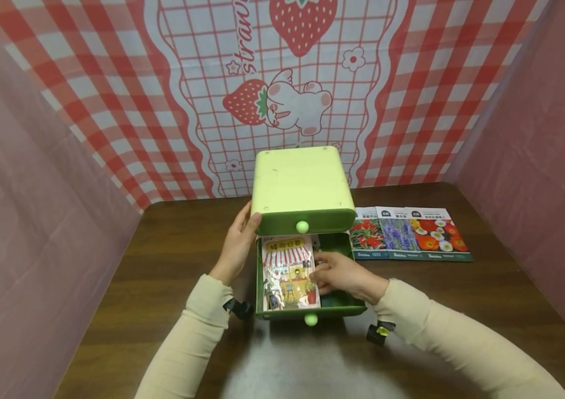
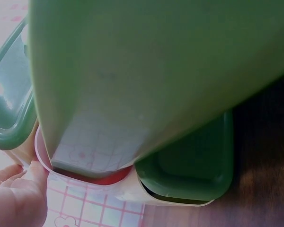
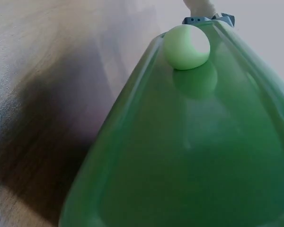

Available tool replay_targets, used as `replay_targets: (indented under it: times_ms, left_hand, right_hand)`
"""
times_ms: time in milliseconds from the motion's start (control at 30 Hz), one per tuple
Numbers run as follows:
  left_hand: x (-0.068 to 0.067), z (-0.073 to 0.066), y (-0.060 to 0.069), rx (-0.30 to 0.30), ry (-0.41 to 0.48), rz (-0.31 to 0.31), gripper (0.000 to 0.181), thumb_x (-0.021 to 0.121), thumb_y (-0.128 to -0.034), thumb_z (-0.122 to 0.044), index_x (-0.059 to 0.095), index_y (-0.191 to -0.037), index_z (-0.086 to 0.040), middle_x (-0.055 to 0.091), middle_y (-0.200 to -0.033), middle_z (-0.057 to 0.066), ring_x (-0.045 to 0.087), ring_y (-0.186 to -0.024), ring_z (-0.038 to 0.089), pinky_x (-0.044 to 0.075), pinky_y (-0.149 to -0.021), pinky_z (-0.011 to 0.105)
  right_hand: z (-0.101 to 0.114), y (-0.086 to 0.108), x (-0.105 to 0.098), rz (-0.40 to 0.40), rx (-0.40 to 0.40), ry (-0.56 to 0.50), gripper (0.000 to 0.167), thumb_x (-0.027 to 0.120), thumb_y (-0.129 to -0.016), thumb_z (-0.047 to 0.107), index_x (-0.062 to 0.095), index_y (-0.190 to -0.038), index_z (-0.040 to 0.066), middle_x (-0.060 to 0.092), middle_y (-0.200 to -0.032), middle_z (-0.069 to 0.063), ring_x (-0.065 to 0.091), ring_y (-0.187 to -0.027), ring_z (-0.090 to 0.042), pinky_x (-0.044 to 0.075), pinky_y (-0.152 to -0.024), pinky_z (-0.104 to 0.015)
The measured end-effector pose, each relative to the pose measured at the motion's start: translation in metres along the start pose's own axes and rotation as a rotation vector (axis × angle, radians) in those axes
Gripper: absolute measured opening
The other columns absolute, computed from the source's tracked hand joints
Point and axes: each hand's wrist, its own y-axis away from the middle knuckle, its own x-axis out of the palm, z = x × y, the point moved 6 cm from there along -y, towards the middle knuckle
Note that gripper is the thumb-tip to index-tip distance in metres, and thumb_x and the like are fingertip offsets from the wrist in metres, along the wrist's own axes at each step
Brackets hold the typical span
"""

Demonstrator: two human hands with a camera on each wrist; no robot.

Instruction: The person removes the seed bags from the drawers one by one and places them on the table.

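A light green drawer box [image 1: 302, 180] stands at the table's back, its lower drawer [image 1: 282, 315] pulled out in the head view. My left hand [image 1: 236, 244] holds the box's left side, fingers along the wall and thumb near the front corner. Inside the drawer, on the left, lies a packet [image 1: 288, 277] with a striped awning picture. My right hand [image 1: 344, 275] reaches into the drawer, its bent fingers at the packet's right edge; whether they grip it cannot be told. The right wrist view shows the drawer front [image 3: 180, 142] and its round knob [image 3: 186, 47].
Several flower packets [image 1: 439, 235] lie overlapping on the table [image 1: 173, 277], right of the box. The upper drawer [image 1: 282, 223] is closed. A red checked cloth [image 1: 402, 111] hangs behind, with pink curtains [image 1: 18, 194] at both sides.
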Motion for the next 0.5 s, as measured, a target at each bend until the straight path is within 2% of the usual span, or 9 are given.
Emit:
replay_targets:
  times_ms: [133,233,367,500]
  left_hand:
    - [-0.0001,0.0001,-0.0006,0.0,-0.003,0.001,0.059,0.049,-0.1027,-0.037,0.027,-0.155,-0.021,0.03,-0.16,0.009,0.036,-0.143,0.03,0.031,-0.118,0.052]
    - [-0.0001,0.0,-0.0006,-0.003,-0.007,-0.001,0.06,0.049,-0.1023,-0.038,0.027,-0.156,-0.021,0.029,-0.16,0.008,0.034,-0.144,0.03,0.03,-0.118,0.052]
    - [-0.0003,0.0004,0.0,-0.007,-0.017,-0.003,0.06,0.049,-0.1022,-0.038,0.026,-0.156,-0.022,0.027,-0.161,0.008,0.033,-0.145,0.03,0.029,-0.119,0.052]
    - [-0.0004,0.0008,0.0001,-0.005,-0.022,-0.004,0.06,0.049,-0.1023,-0.038,0.027,-0.156,-0.022,0.027,-0.161,0.008,0.032,-0.145,0.031,0.029,-0.119,0.052]
  right_hand:
    - [-0.0009,-0.0029,0.0029,0.007,-0.015,0.018,0.044,0.056,-0.091,-0.003,0.041,-0.13,-0.015,0.066,-0.092,-0.015,0.061,-0.067,-0.012,0.061,-0.067,-0.03]
    - [-0.0017,-0.0042,0.005,0.015,-0.023,0.024,0.03,0.055,-0.092,-0.003,0.046,-0.118,-0.012,0.063,-0.08,-0.007,0.059,-0.062,-0.012,0.06,-0.062,-0.028]
    - [-0.0019,-0.0049,0.0059,0.005,-0.027,0.029,0.027,0.053,-0.093,-0.004,0.046,-0.118,-0.011,0.057,-0.071,-0.003,0.058,-0.061,-0.011,0.059,-0.06,-0.026]
    - [-0.0002,-0.0048,0.0039,-0.031,-0.031,0.045,0.029,0.051,-0.094,-0.003,0.046,-0.122,-0.01,0.06,-0.071,-0.004,0.059,-0.061,-0.011,0.059,-0.061,-0.027]
